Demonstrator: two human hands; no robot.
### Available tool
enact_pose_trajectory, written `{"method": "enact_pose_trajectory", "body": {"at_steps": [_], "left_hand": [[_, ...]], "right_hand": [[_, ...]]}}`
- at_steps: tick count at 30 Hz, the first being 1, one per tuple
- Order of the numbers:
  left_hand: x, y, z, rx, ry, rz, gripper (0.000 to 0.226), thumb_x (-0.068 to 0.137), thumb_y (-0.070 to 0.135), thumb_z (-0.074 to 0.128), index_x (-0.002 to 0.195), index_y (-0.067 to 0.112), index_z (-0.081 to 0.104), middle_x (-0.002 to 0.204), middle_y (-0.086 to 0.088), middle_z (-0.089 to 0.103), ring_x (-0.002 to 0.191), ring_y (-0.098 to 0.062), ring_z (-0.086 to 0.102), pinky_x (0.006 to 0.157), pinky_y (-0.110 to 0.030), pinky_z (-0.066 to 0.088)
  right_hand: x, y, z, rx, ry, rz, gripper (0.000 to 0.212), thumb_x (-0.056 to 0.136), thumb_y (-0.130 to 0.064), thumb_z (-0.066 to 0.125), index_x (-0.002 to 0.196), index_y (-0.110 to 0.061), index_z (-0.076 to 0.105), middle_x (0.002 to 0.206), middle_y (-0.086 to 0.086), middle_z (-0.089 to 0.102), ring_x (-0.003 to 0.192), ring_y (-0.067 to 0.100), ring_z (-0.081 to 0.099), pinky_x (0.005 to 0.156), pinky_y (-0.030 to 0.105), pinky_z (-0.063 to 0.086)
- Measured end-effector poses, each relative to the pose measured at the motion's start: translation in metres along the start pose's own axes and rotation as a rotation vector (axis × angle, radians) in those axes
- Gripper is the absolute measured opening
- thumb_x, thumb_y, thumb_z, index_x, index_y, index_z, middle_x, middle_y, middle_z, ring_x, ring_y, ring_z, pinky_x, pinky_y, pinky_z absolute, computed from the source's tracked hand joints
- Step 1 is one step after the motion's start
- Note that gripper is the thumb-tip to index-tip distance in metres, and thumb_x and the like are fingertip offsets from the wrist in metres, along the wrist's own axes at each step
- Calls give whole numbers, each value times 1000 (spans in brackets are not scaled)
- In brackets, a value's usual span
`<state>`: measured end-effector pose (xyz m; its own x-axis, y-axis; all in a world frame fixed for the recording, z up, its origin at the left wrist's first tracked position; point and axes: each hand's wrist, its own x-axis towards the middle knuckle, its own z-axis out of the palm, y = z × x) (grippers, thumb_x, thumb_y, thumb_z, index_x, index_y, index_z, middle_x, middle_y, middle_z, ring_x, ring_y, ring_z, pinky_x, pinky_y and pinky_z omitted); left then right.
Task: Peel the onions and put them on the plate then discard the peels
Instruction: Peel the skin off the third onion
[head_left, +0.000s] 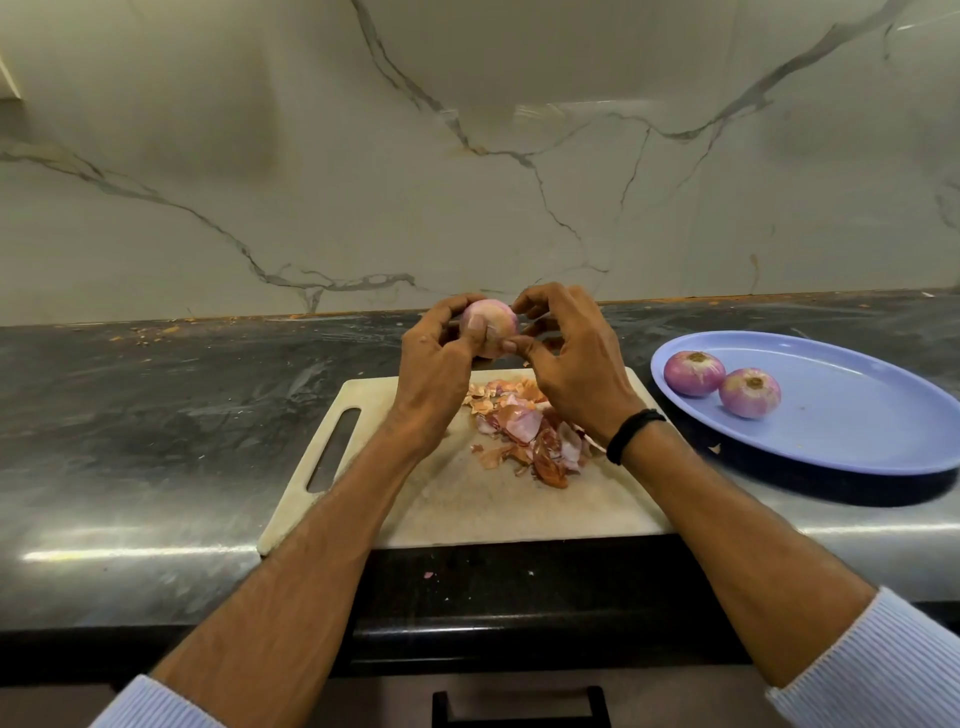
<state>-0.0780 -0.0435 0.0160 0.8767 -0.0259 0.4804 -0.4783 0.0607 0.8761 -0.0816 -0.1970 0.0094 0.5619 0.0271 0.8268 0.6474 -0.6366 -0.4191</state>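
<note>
A pale purple onion is held up above the far edge of the white cutting board. My left hand grips it from the left with curled fingers. My right hand has its fingertips on the onion's right side and pinches at its skin. A heap of orange and pink peels lies on the board below the hands. Two peeled onions sit on the left part of the blue oval plate at the right.
The board lies on a dark stone counter with a marble backsplash behind. The counter's front edge runs just under the board, with a drawer handle below. Small peel scraps lie on the counter's front ledge.
</note>
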Motion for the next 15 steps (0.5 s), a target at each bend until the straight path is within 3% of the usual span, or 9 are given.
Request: {"method": "enact_pose_trajectory", "body": {"at_steps": [5,10,15], "left_hand": [[-1,0,0,47,-47,54,30,96,2,61,118,22,63,108,8,65,98,-10,68,78,-23,59],[0,-2,0,78,-56,69,30,97,4,62,123,18,63,114,0,64,105,-17,67,78,-23,59],[0,-2,-1,35,-35,-15,24,105,11,47,125,15,60,118,-10,62,100,-24,69,76,-31,61]], "right_hand": [[-1,4,1,-35,6,-21,18,86,-6,68,103,-9,62,101,6,60,87,12,59,78,8,48],[0,5,1,-6,18,-7,19,89,-13,69,105,-9,61,101,6,62,87,10,59,77,7,47],[-1,3,1,-1,-52,-12,26,87,-16,71,110,-10,61,103,6,61,89,11,59,77,12,50]]}}
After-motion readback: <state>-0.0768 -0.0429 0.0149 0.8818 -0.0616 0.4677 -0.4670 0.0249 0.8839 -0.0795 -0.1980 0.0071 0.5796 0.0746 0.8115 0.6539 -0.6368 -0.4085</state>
